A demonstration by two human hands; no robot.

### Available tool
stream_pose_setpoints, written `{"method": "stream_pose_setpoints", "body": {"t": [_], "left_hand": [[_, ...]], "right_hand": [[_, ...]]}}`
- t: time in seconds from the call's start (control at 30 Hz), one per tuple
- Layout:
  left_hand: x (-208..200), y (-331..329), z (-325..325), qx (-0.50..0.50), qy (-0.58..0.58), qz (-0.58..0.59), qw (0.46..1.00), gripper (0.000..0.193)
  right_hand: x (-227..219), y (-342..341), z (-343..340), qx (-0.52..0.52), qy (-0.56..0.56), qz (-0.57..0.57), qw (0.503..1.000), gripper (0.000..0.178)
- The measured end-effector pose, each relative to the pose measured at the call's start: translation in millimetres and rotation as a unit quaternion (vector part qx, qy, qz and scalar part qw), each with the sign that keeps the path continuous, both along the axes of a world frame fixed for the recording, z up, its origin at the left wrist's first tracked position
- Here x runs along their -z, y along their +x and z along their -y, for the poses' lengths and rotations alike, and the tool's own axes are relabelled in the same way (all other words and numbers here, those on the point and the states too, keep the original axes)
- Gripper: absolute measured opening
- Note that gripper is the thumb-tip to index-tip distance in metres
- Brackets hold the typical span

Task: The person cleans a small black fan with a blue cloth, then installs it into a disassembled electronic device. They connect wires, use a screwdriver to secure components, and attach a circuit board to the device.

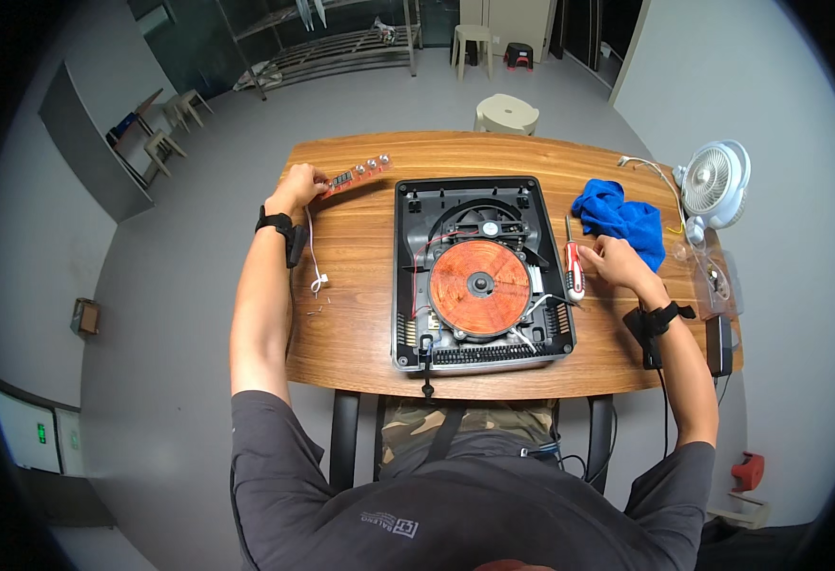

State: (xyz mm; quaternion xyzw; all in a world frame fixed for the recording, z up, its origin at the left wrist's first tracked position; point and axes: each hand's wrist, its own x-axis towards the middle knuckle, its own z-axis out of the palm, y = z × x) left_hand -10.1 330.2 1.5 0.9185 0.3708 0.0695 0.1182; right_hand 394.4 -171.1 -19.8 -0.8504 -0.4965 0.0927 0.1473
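Note:
At the far left of the table my left hand (298, 187) is closed on the end of a narrow reddish circuit board (365, 171) with a small display and several round silver buttons. A thin white cable (314, 249) hangs from the board to a plug on the table. My right hand (617, 262) has bent fingers at the side of a red and white screwdriver (575, 273), whose handle shows uncovered and whose shaft points away from me. Between my hands lies an opened induction cooker (402, 276), with a round copper coil (465, 271) and a black fan (491, 229) inside.
A crumpled blue cloth (622, 214) lies beyond my right hand. A white fan (715, 181) and a clear plastic box (719, 285) occupy the right edge, with a black box-shaped device (719, 344) nearer me. Small screws (318, 309) lie at the left. A stool (507, 114) stands behind the table.

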Motion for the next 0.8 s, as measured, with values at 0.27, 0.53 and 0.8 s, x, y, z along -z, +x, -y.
{"method": "stream_pose_setpoints", "body": {"t": [0.27,0.53,0.8], "left_hand": [[-89.5,32.6,57.0,0.067,-0.006,0.025,0.997,0.026],[-106.0,104.5,130.9,0.172,0.032,-0.015,0.985,0.028],[-78.8,162.7,164.7,0.192,0.038,-0.089,0.977,0.027]], "right_hand": [[-49.6,-10.2,-12.9,0.014,0.022,-0.049,0.998,0.042],[-104.8,-34.1,-64.3,-0.106,0.142,-0.148,0.973,0.036],[-74.3,-20.2,-111.0,-0.21,0.094,0.023,0.973,0.041]]}}
